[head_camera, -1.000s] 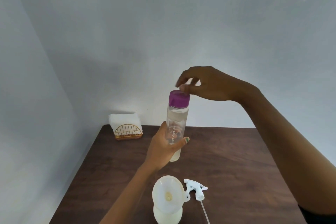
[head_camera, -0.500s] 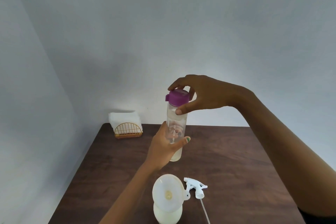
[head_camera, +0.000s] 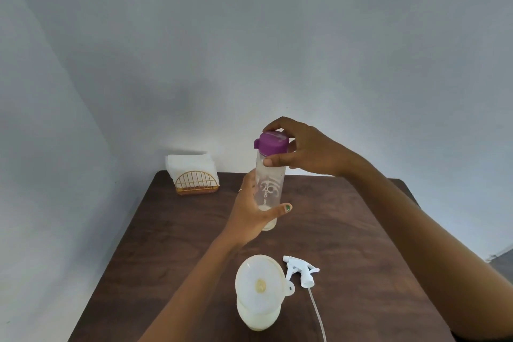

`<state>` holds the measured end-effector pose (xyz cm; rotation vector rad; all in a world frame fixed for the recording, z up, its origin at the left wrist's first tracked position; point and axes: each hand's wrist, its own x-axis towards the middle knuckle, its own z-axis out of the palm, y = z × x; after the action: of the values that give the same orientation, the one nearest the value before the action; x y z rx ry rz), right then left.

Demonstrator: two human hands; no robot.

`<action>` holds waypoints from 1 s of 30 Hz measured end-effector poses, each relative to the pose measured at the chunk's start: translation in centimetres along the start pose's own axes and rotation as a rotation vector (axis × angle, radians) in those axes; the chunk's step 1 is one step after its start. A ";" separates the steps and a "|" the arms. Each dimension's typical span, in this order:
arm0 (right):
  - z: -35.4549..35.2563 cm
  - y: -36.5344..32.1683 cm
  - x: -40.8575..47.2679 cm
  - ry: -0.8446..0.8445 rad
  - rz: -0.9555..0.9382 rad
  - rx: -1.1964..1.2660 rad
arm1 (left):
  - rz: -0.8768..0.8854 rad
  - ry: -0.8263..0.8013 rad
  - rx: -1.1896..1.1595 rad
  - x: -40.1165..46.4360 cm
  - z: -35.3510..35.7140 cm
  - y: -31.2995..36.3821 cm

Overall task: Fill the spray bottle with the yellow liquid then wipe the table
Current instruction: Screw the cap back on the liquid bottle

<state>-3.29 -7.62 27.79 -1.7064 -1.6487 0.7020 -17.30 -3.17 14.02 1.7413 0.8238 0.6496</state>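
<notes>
My left hand (head_camera: 251, 215) grips the lower half of a clear bottle (head_camera: 270, 184) held upright above the table, with a little pale yellow liquid at its bottom. My right hand (head_camera: 302, 148) curls round the bottle's purple cap (head_camera: 271, 142), thumb in front and fingers behind. Near the table's front edge stands the spray bottle (head_camera: 259, 316), holding pale yellow liquid, with a white funnel (head_camera: 259, 280) set in its neck. The white spray head (head_camera: 301, 271) with its long tube lies on the table just right of it.
A gold wire holder with white napkins (head_camera: 194, 175) stands at the far left corner of the dark wooden table (head_camera: 347, 230). Grey walls close in behind and to the left.
My right hand came down from above the purple cap and closed round it. The bottle in my left hand has stayed about where it was.
</notes>
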 end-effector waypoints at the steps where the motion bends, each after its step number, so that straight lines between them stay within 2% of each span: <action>1: 0.4 0.6 0.3 0.024 0.009 0.006 | 0.005 0.011 0.003 0.2 -0.2 -0.4; 7: 3.9 4.8 4.0 0.205 0.071 0.063 | -0.056 -0.002 -0.094 2.9 -0.7 -2.0; 13: 6.9 8.7 9.2 0.252 0.063 0.135 | -0.180 -0.027 -0.117 7.9 -1.4 -5.9; 19: 9.9 12.6 14.0 0.279 0.037 0.140 | -0.277 0.026 -0.121 12.0 -1.9 -8.9; 30: 12.3 16.7 19.9 0.314 0.034 0.195 | -0.298 0.108 -0.078 16.9 -2.7 -13.1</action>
<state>-0.64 13.45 8.34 -1.6140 -1.2952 0.5578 -11.79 14.47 2.85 1.4849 1.0929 0.5697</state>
